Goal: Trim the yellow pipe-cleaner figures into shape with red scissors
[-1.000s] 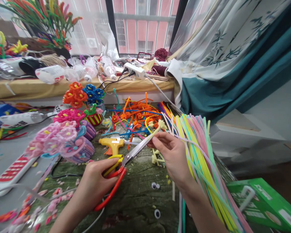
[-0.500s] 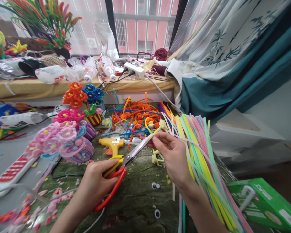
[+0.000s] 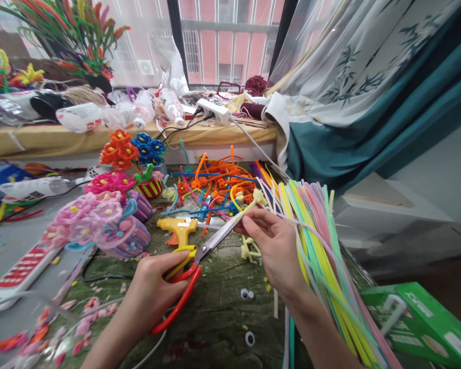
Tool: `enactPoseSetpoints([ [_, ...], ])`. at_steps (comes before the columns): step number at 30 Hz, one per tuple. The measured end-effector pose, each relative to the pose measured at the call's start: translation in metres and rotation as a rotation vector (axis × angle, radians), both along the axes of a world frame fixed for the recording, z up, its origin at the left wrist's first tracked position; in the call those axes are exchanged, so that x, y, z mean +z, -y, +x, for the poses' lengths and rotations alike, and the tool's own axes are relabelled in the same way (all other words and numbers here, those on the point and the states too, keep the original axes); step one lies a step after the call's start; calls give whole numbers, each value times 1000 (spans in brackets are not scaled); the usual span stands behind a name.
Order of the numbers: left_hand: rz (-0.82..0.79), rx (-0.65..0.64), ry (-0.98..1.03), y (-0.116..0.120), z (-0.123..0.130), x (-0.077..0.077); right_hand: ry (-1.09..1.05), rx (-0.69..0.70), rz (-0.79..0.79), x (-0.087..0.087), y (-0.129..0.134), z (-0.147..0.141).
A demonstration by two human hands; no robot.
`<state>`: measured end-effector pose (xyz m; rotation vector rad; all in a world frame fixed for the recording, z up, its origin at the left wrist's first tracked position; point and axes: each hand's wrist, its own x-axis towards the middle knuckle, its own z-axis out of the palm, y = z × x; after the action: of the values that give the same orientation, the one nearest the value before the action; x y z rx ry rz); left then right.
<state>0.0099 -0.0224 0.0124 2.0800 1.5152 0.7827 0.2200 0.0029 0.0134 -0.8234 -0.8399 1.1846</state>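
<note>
My left hand (image 3: 153,287) is closed around a yellow loop of the scissors (image 3: 217,241), whose red handle hangs below. The blades point up and to the right, nearly together, reaching my right hand (image 3: 274,248). Its fingers pinch a pale yellow pipe cleaner (image 3: 249,207) with a fluffy shaped end, lying along the blade tips. Whether the blades touch it is hard to tell. Just below the right fingers lie more pale yellow pipe cleaner pieces (image 3: 249,249). A yellow glue gun (image 3: 180,229) rests behind the scissors.
A bundle of long pastel pipe cleaners (image 3: 322,256) runs along the right, beside a green box (image 3: 426,323). Pipe cleaner flowers (image 3: 88,220) in pots stand at left. Orange pieces (image 3: 223,171) pile up behind. Googly eyes (image 3: 249,338) lie in front, bottles (image 3: 80,117) on the sill.
</note>
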Motion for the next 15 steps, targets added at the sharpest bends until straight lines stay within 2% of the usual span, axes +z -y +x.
enactPoseSetpoints([
  [15, -19, 26, 10, -1, -1, -1, 47, -2, -23, 1, 1, 2],
])
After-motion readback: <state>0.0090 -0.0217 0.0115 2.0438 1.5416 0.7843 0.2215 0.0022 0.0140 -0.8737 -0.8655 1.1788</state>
